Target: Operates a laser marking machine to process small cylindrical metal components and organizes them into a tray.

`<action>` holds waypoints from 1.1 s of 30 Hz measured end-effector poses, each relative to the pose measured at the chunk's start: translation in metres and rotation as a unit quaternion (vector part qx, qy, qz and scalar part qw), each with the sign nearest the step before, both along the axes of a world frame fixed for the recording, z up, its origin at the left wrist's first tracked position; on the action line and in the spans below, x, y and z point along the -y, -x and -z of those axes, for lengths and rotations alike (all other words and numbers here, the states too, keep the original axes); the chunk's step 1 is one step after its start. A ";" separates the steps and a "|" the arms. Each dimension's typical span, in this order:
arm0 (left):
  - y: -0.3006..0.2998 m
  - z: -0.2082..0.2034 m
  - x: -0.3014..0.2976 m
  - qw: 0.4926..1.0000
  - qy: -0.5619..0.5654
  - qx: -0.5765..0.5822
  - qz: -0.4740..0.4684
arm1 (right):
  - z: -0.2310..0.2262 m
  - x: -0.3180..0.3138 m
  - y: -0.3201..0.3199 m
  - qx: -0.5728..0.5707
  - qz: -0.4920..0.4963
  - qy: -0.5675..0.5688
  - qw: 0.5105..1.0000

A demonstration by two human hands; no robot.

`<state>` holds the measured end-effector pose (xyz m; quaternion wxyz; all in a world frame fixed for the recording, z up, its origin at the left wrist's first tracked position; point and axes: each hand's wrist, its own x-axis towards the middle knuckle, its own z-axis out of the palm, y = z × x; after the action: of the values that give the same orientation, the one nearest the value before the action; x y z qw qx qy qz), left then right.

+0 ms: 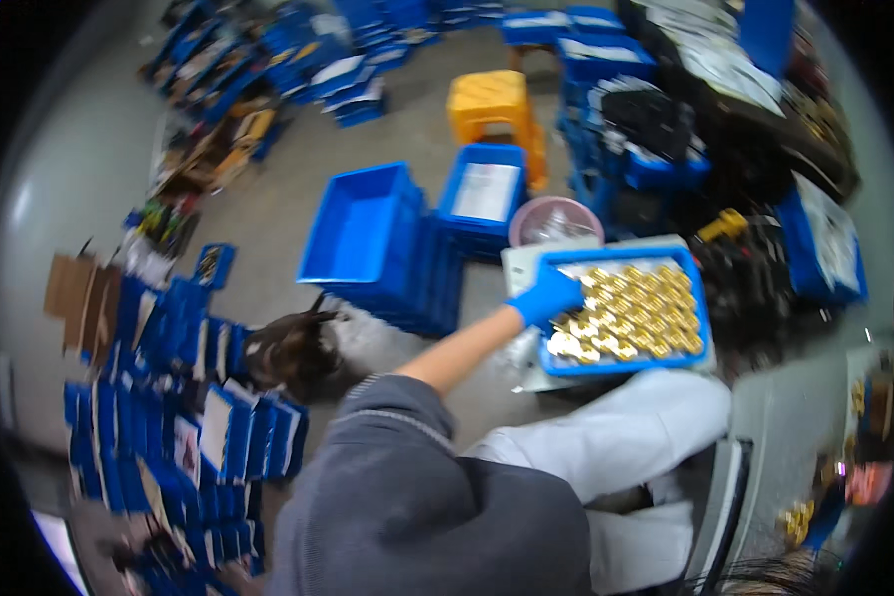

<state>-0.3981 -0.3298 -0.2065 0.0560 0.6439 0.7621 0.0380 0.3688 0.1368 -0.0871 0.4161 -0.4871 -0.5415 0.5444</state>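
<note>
Blue-gloved left hand (pixel 551 298) is in over the left side of a blue tray (pixel 626 369) of shiny gold parts (pixel 641 313), too blurry to tell if it's pinching any. Can't tell with the right hand. Tray's on a whitish bench (pixel 519 262), yellow stool (pixel 489 94) beyond.

I can't read any lettering from here: the flat white paper sheet (pixel 485 189) on the rectangular blue plastic crate (pixel 475 228), upper centre of the frame, is too blurred.

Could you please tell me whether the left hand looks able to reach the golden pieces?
Probably yes: the left hand is over the left rim of the blue tray, and most golden pieces lie uncovered beside it.
</note>
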 end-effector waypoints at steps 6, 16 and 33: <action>-0.054 -0.017 -0.019 0.989 -0.061 -0.088 -0.104 | -0.022 0.012 -0.021 0.075 0.044 -0.038 0.995; -0.126 -0.150 -0.057 0.960 -0.204 0.186 0.043 | -0.109 0.223 0.104 0.256 0.202 -0.258 0.909; -0.420 -0.225 -0.330 0.792 -0.326 0.337 0.391 | -0.117 0.275 0.152 0.498 0.096 -0.401 0.763</action>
<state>0.0215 -0.0001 0.0188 0.1063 0.8137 0.3203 0.4733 0.2166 -0.1380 0.0294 0.2953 -0.5282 -0.7917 -0.0843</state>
